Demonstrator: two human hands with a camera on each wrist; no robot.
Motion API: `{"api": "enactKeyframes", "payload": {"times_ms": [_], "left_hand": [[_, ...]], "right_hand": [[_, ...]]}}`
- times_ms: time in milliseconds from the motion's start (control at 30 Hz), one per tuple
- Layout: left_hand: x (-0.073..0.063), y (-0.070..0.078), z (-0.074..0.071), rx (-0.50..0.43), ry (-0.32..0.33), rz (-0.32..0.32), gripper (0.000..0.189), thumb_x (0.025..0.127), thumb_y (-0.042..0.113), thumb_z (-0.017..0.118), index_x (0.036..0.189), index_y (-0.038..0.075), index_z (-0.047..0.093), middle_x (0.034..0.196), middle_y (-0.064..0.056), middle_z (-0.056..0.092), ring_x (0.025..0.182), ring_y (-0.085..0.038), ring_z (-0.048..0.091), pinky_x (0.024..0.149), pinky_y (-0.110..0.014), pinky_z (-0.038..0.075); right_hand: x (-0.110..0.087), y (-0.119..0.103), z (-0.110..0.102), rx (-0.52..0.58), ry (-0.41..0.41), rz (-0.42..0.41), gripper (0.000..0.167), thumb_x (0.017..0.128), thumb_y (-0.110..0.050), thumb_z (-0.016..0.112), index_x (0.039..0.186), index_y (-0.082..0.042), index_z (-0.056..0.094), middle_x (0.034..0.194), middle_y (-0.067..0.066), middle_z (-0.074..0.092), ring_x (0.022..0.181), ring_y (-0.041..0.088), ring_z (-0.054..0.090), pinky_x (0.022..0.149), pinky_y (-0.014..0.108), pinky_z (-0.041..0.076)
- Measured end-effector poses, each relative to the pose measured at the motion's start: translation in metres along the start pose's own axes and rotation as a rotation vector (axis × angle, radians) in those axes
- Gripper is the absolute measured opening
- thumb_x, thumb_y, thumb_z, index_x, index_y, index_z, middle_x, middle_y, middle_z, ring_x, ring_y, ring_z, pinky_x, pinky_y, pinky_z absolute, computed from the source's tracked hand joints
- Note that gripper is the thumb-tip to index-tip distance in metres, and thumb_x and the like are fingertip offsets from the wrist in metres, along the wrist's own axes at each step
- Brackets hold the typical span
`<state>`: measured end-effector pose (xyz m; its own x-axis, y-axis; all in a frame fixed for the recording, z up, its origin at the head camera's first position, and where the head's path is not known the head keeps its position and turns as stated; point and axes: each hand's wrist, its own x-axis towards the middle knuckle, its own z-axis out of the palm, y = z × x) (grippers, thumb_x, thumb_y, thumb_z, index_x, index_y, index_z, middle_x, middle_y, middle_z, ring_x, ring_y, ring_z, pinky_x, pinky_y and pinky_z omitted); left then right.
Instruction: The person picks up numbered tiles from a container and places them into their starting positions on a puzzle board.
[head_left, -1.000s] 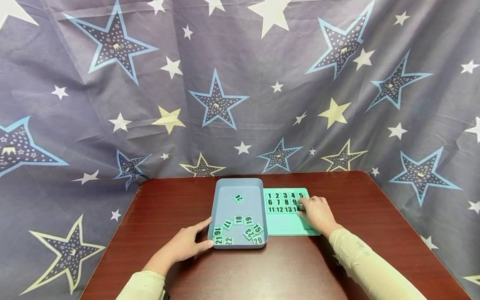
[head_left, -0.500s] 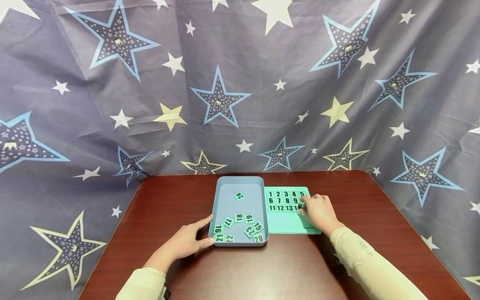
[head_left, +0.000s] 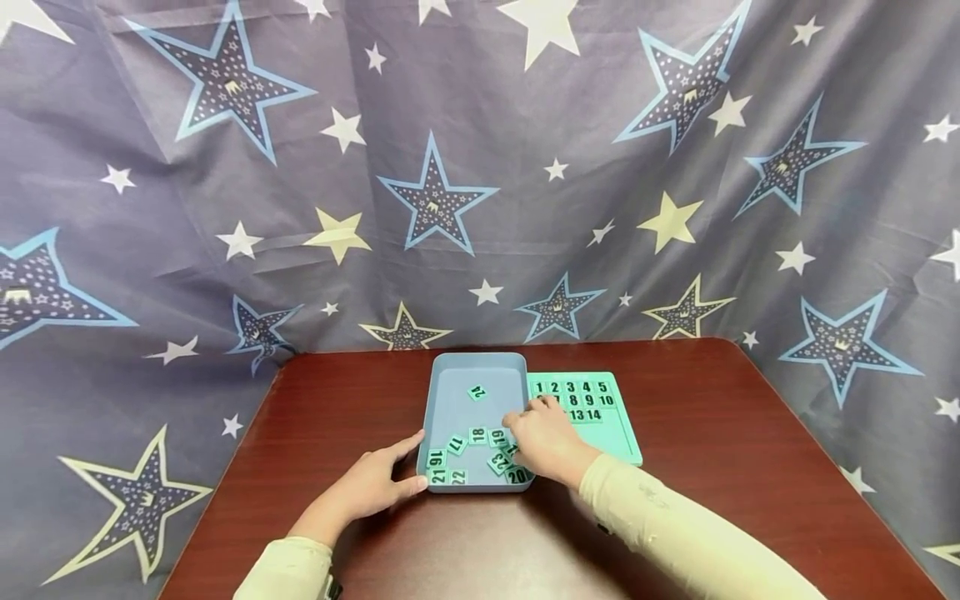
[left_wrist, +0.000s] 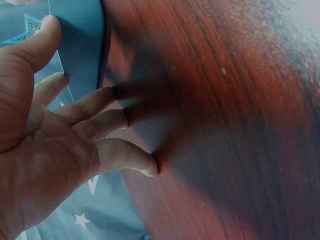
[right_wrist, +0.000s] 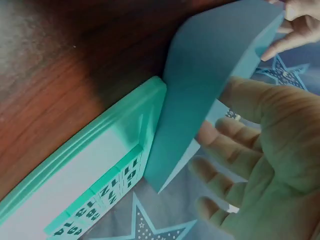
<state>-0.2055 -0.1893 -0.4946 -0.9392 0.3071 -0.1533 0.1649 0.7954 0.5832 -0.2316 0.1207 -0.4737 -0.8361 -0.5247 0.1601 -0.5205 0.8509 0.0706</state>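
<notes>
A blue-grey tray (head_left: 457, 412) holds several green number tiles, with the 24 tile (head_left: 477, 392) apart from the rest. My left hand (head_left: 375, 482) touches the tray's near left corner, thumb and forefinger spread along its rim. My right hand (head_left: 551, 440) reaches over the tray's right wall, thumb and forefinger apart above the partly covered 15 tile (head_left: 512, 448). In the right wrist view the tray wall hides its thumb tip. Beside the tray lies a green number board (head_left: 626, 442), its top rows filled through 14; my right hand covers part of its left side.
The dark red wooden table (head_left: 360, 383) extends around tray and board. Behind it hangs a grey star-patterned curtain (head_left: 525, 225). The board sits right against the tray's right wall, seen in the right wrist view.
My right hand has left the board and moved left over the tray. The 10 tile now shows in its place at the end of the second row. My left hand stays put.
</notes>
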Motion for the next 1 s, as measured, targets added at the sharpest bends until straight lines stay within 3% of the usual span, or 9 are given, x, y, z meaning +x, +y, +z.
{"api": "enactKeyframes", "payload": {"times_ms": [167,267,300,433,533,700,767,867,1000], "left_hand": [[-0.001,0.0,0.002,0.005,0.0,0.0,0.081,0.095,0.042,0.082,0.165,0.025,0.045,0.153,-0.014,0.062,0.088,-0.016,0.063,0.111,-0.055,0.049],[-0.001,0.0,0.001,0.007,0.01,0.007,0.081,0.095,0.041,0.082,0.164,0.024,0.046,0.154,-0.015,0.061,0.097,-0.018,0.066,0.113,-0.056,0.049],[0.0,0.0,0.0,0.004,0.01,0.007,0.08,0.095,0.041,0.082,0.165,0.024,0.046,0.154,-0.016,0.061,0.093,-0.018,0.067,0.113,-0.056,0.048],[-0.001,0.0,0.0,-0.004,0.005,0.004,0.08,0.096,0.04,0.081,0.165,0.024,0.045,0.151,-0.016,0.063,0.077,-0.016,0.066,0.112,-0.054,0.049],[-0.001,0.0,0.001,-0.014,0.003,0.0,0.08,0.096,0.04,0.081,0.165,0.024,0.044,0.146,-0.016,0.065,0.058,-0.016,0.058,0.108,-0.052,0.049],[-0.001,-0.001,0.002,0.003,0.005,0.015,0.079,0.096,0.04,0.081,0.164,0.023,0.046,0.15,-0.016,0.064,0.085,-0.017,0.066,0.112,-0.054,0.049],[-0.001,-0.001,0.002,0.005,0.007,0.019,0.079,0.096,0.04,0.081,0.164,0.023,0.046,0.15,-0.016,0.064,0.084,-0.017,0.066,0.111,-0.054,0.049],[-0.001,-0.001,0.001,-0.004,0.006,0.009,0.079,0.096,0.04,0.081,0.165,0.024,0.045,0.15,-0.015,0.064,0.07,-0.017,0.063,0.11,-0.052,0.049],[-0.002,0.0,0.0,0.001,0.008,0.012,0.08,0.096,0.041,0.081,0.165,0.024,0.045,0.154,-0.016,0.061,0.086,-0.017,0.066,0.112,-0.055,0.049]], "right_hand": [[0.005,-0.005,0.015,-0.11,-0.002,0.023,0.042,0.074,-0.043,0.094,0.097,-0.017,0.07,0.083,0.002,0.078,0.098,0.029,0.066,0.105,0.048,0.045],[0.009,-0.003,0.019,-0.112,0.024,0.018,0.041,0.075,-0.044,0.094,0.096,-0.017,0.071,0.081,0.002,0.078,0.096,0.029,0.066,0.107,0.049,0.044],[0.01,-0.003,0.02,-0.106,0.026,0.017,0.041,0.076,-0.044,0.094,0.096,-0.017,0.071,0.081,0.002,0.077,0.096,0.029,0.066,0.109,0.05,0.044],[0.015,-0.002,0.025,-0.062,0.037,0.013,0.042,0.077,-0.04,0.095,0.106,-0.018,0.073,0.086,0.001,0.079,0.097,0.028,0.068,0.114,0.053,0.042],[0.019,0.001,0.029,0.023,0.064,-0.016,0.045,0.079,-0.033,0.094,0.117,-0.017,0.075,0.091,-0.001,0.081,0.104,0.029,0.069,0.116,0.056,0.042],[0.021,0.01,0.035,0.189,0.089,-0.034,0.047,0.082,-0.027,0.094,0.123,-0.013,0.075,0.092,-0.002,0.081,0.113,0.033,0.068,0.119,0.062,0.038],[0.021,0.013,0.037,0.223,0.085,-0.009,0.048,0.081,-0.028,0.094,0.123,-0.013,0.075,0.092,-0.002,0.081,0.115,0.032,0.067,0.121,0.063,0.036],[0.02,0.016,0.04,0.239,0.077,0.015,0.048,0.082,-0.031,0.094,0.122,-0.014,0.075,0.091,-0.003,0.081,0.116,0.031,0.067,0.123,0.063,0.034],[0.02,0.016,0.044,0.225,0.083,0.012,0.046,0.083,-0.034,0.093,0.12,-0.014,0.075,0.091,-0.004,0.082,0.114,0.031,0.068,0.122,0.063,0.034]]}}
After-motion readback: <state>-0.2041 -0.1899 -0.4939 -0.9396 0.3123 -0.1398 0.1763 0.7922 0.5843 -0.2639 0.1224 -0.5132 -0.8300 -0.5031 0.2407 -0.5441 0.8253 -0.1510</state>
